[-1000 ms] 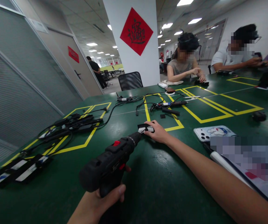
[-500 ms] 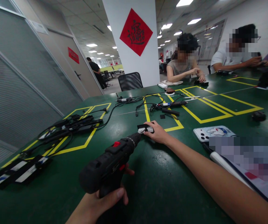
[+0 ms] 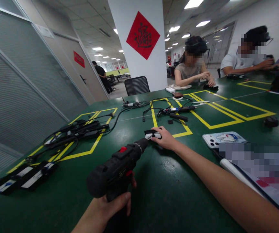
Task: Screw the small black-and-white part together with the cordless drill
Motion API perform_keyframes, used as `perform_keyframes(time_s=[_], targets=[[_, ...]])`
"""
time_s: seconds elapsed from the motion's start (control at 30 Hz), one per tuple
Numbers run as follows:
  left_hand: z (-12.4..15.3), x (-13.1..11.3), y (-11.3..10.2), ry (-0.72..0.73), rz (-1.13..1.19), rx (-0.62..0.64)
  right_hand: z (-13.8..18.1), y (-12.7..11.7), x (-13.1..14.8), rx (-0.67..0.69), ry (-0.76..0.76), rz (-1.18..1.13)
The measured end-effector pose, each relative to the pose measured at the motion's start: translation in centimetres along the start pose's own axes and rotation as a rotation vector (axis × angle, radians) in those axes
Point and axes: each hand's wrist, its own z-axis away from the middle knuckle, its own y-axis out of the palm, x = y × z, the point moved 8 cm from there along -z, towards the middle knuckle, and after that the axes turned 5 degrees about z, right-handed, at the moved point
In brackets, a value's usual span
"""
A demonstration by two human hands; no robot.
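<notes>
The forefinger of the left hand (image 3: 111, 206) has drawn in since the earlier frame; the black power drill (image 3: 114, 168) keeps almost its place.
The left fingers are wrapped on the drill's handle, its chuck (image 3: 141, 145) pointing forward and right; just ahead of it, the small white-and-black piece (image 3: 156, 134) is pinched by the right hand (image 3: 165, 139), its long axis roughly across the view; whether the drill tip touches it, I cannot tell; the right fingertips stand narrowly beside the tip; beyond, on the green surface (image 3: 178, 197), lie a black block (image 3: 170, 122) and black cables (image 3: 91, 127) leftward; a phone (image 3: 223, 137) rests beyond the right forearm.
</notes>
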Motion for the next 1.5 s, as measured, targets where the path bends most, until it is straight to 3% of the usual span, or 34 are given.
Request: perform_keyframes(time_s=[0.5,0.7,1.07,1.5], targets=[[-1.1,1.6,-0.6,0.042,-0.116,0.12,0.0,-0.1,0.1,0.003,0.003,-0.004],[-0.2,0.3,-0.6,0.013,-0.095,-0.032,0.0,0.1,-0.1,0.002,0.002,-0.001],[0.0,-0.1,-0.4,-0.026,0.017,-0.113,0.0,0.0,0.2,-0.006,-0.005,0.0],[0.0,0.8,-1.0,-0.017,-0.156,0.032,-0.1,0.0,-0.3,0.005,0.011,-0.02]])
